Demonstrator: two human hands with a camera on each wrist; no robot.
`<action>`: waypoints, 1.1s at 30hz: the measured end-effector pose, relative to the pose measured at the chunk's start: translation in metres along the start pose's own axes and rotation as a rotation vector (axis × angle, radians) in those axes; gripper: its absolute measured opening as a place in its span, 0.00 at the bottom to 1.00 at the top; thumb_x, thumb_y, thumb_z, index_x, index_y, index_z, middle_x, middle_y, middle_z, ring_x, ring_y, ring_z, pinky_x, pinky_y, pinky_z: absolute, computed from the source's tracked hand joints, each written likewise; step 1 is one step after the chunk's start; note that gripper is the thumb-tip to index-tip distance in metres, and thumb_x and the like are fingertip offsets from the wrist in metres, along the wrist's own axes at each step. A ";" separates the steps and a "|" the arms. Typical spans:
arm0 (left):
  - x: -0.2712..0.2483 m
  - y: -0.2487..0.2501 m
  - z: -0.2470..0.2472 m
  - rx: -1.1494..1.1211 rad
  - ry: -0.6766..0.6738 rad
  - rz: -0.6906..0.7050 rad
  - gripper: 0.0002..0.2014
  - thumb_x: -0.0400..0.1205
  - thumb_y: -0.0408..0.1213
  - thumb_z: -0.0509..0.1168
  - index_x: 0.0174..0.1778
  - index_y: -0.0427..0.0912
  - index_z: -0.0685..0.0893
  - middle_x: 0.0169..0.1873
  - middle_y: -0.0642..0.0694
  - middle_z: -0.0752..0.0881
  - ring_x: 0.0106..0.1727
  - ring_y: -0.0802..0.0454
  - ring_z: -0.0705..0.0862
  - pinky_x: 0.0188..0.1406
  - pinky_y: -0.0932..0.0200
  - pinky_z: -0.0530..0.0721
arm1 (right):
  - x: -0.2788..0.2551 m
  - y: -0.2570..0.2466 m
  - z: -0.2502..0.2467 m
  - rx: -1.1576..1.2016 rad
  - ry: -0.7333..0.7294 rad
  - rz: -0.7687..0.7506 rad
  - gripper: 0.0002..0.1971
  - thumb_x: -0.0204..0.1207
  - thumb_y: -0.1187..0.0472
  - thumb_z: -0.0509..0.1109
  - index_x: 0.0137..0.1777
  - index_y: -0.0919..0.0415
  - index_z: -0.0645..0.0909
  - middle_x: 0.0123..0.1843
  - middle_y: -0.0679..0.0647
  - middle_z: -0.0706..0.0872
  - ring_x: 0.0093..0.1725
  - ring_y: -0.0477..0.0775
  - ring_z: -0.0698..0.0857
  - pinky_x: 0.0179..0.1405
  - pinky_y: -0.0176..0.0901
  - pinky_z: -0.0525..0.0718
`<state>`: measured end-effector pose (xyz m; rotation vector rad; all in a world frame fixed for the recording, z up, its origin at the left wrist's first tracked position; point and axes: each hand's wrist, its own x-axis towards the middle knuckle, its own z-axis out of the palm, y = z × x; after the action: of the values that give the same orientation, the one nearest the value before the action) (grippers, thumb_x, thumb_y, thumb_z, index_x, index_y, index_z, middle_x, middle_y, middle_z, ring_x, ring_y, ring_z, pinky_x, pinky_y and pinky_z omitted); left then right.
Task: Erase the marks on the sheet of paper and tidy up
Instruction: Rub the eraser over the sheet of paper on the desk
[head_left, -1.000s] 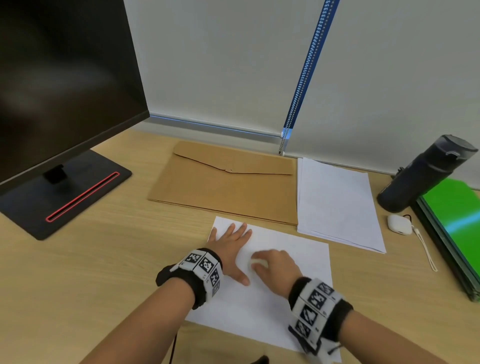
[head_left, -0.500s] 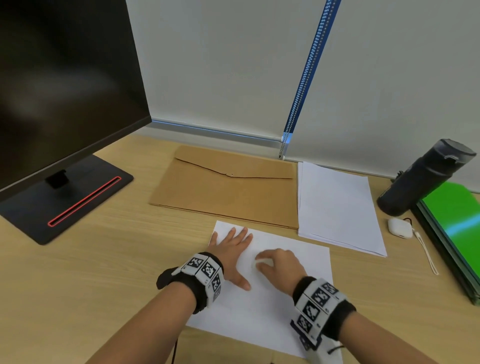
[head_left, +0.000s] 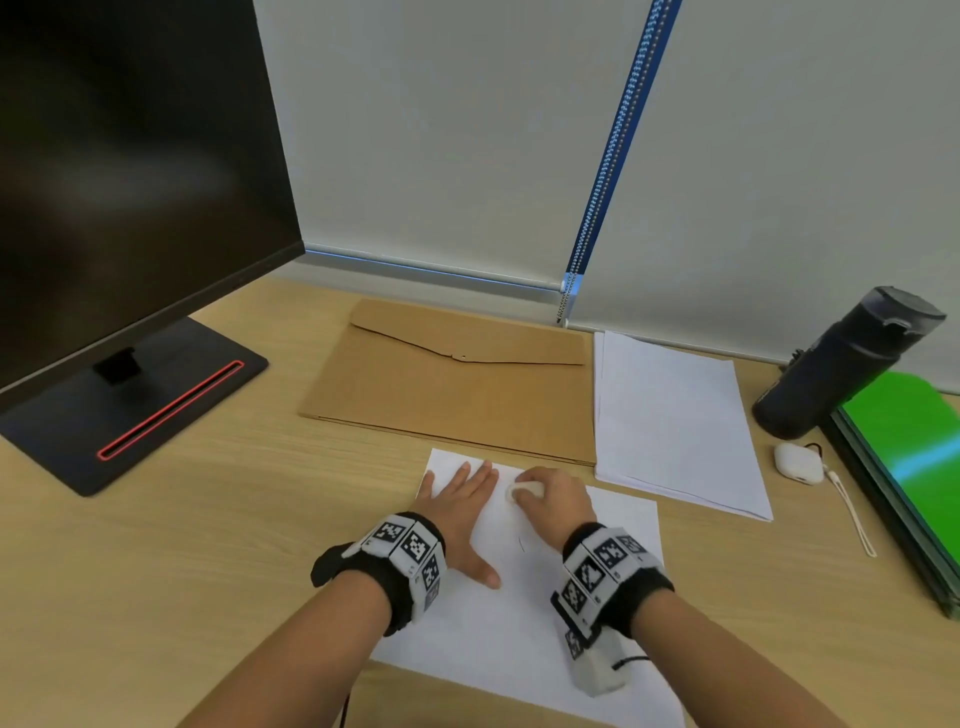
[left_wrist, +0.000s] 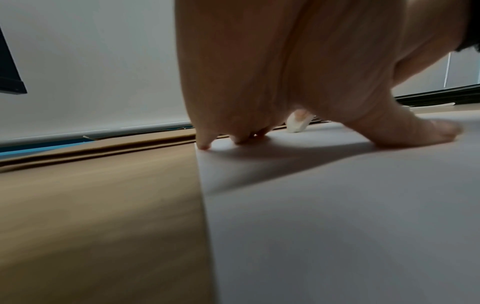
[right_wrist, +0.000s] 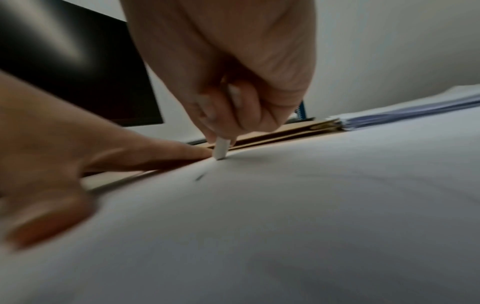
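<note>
The left hand (head_left: 460, 512) lies flat with straight, spread fingers, pressing the white sheet of paper (head_left: 524, 629) onto the light wooden desk (head_left: 171, 561) — thumb splayed toward the body. The right hand (head_left: 553, 501) is curled over, its fingers pinching a small white eraser (right_wrist: 221, 149) whose tip touches the sheet just beside the left fingertips. A short dark pencil mark (right_wrist: 199, 177) sits on the paper near the eraser. One sheet under two hands, one eraser — beyond them one brown cardboard envelope (head_left: 457, 384) and one stack of white paper (head_left: 675, 421).
</note>
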<state>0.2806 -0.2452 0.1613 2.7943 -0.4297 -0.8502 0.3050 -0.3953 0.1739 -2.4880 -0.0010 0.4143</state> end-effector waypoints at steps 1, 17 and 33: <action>0.000 0.000 0.001 -0.003 0.005 -0.011 0.64 0.68 0.64 0.72 0.82 0.43 0.31 0.82 0.50 0.31 0.82 0.52 0.32 0.78 0.39 0.33 | 0.002 -0.002 0.002 0.006 0.027 0.007 0.14 0.77 0.57 0.65 0.60 0.55 0.83 0.63 0.55 0.86 0.63 0.57 0.81 0.62 0.43 0.78; 0.002 -0.002 0.003 -0.007 0.005 -0.036 0.66 0.67 0.66 0.71 0.81 0.41 0.29 0.80 0.49 0.28 0.81 0.54 0.30 0.78 0.42 0.31 | -0.023 -0.001 0.016 -0.118 -0.098 -0.119 0.16 0.79 0.56 0.62 0.65 0.55 0.80 0.64 0.53 0.85 0.64 0.55 0.81 0.64 0.43 0.77; 0.002 -0.002 0.003 -0.006 0.006 -0.018 0.65 0.68 0.65 0.71 0.81 0.40 0.29 0.80 0.48 0.28 0.81 0.53 0.29 0.77 0.42 0.30 | -0.024 -0.006 0.014 -0.140 -0.183 -0.177 0.15 0.79 0.56 0.62 0.62 0.54 0.83 0.63 0.52 0.86 0.63 0.52 0.82 0.63 0.41 0.77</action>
<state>0.2807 -0.2442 0.1578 2.7987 -0.4001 -0.8451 0.2789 -0.3846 0.1735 -2.5507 -0.3318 0.5815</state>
